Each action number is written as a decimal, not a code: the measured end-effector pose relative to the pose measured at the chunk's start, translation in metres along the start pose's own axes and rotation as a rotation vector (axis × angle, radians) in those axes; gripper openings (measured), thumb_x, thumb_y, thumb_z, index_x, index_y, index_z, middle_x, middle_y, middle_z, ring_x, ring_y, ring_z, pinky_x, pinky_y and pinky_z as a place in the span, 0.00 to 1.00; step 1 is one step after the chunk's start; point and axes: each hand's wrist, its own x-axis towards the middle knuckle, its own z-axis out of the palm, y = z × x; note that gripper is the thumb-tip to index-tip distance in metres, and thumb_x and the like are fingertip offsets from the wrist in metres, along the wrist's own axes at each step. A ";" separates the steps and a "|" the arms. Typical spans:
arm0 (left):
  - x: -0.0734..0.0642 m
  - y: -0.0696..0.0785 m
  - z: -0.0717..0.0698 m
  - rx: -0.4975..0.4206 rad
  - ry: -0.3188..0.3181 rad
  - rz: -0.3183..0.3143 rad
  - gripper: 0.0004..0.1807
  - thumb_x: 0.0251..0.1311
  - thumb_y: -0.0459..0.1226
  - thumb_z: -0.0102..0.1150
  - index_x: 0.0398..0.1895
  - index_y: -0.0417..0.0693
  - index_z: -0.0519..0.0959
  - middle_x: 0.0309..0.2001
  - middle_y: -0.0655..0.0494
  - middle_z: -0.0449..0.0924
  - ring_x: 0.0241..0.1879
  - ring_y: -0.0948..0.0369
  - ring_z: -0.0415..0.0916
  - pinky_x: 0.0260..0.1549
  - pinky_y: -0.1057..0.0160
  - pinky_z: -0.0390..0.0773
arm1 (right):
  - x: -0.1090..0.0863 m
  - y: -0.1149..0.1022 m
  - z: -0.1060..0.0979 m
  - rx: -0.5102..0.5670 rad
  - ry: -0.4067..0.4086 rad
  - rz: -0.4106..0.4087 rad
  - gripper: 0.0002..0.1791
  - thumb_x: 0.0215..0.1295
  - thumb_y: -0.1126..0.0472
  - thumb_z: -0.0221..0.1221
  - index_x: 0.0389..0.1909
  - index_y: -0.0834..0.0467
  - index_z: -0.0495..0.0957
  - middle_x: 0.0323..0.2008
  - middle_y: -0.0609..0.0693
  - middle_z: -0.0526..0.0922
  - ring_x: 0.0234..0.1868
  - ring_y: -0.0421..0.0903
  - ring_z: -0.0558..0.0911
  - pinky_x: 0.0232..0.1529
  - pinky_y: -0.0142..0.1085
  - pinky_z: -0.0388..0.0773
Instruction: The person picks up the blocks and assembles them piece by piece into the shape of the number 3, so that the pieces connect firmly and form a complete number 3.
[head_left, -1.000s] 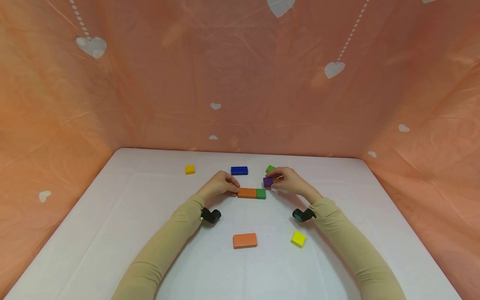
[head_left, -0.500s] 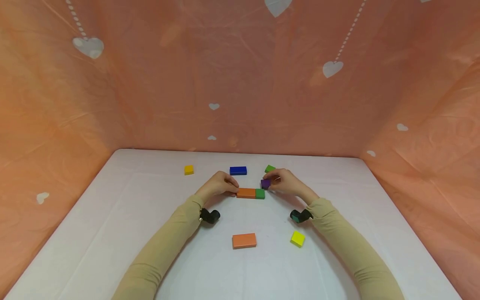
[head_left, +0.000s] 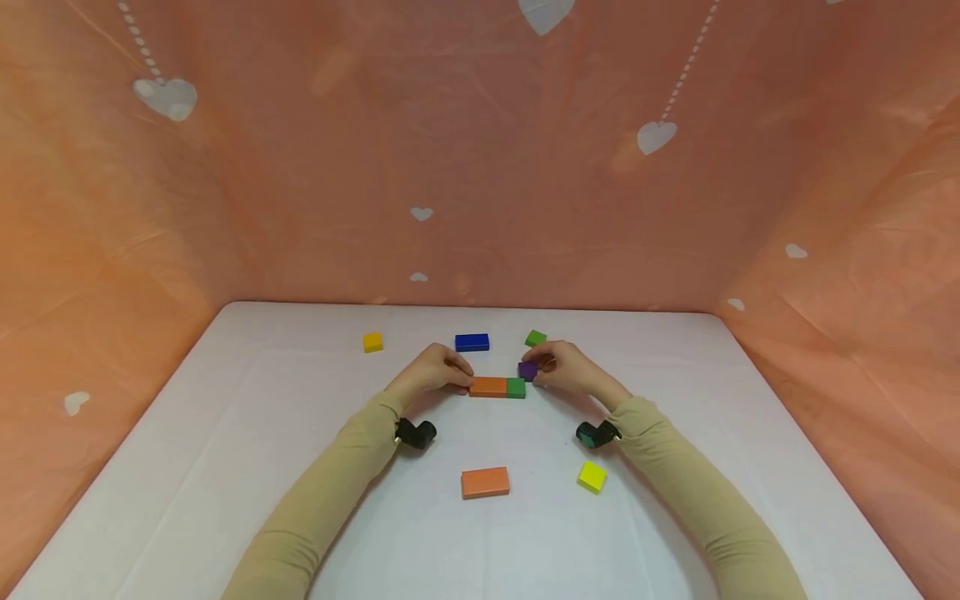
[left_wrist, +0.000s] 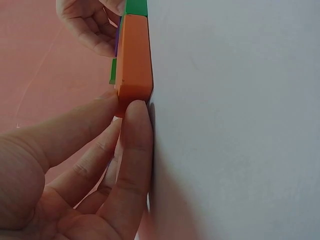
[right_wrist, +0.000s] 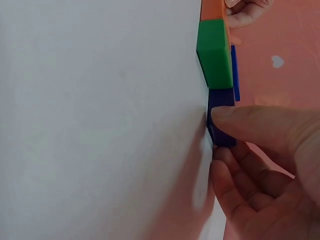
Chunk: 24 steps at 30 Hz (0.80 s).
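In the head view an orange block [head_left: 488, 387] and a green block [head_left: 516, 388] lie end to end in a row on the white table. My left hand [head_left: 435, 367] holds the orange block's left end between thumb and finger, seen close in the left wrist view. My right hand [head_left: 567, 368] pinches a small purple block [head_left: 527, 372] between thumb and fingers. The purple block is close behind the green block's right end in the head view. In the right wrist view, the thumb covers part of the purple block.
Along the back lie a yellow-orange block [head_left: 372, 342], a blue block [head_left: 472, 342] and a light green block [head_left: 536, 338]. Nearer the front are another orange block [head_left: 485, 482] and a yellow block [head_left: 592, 477]. An orange curtain [head_left: 480, 167] stands behind the table [head_left: 300, 492].
My right hand has brought the purple block slightly left and nearer to the green block. My left hand stays at the orange block's end. The head view has shifted slightly.
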 end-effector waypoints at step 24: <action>0.004 0.002 0.000 -0.003 -0.018 -0.033 0.09 0.56 0.29 0.65 0.39 0.33 0.81 0.34 0.47 0.82 0.29 0.59 0.80 0.36 0.64 0.81 | -0.006 0.001 -0.002 -0.005 0.013 0.036 0.20 0.55 0.71 0.66 0.50 0.66 0.78 0.43 0.55 0.80 0.43 0.48 0.78 0.48 0.37 0.78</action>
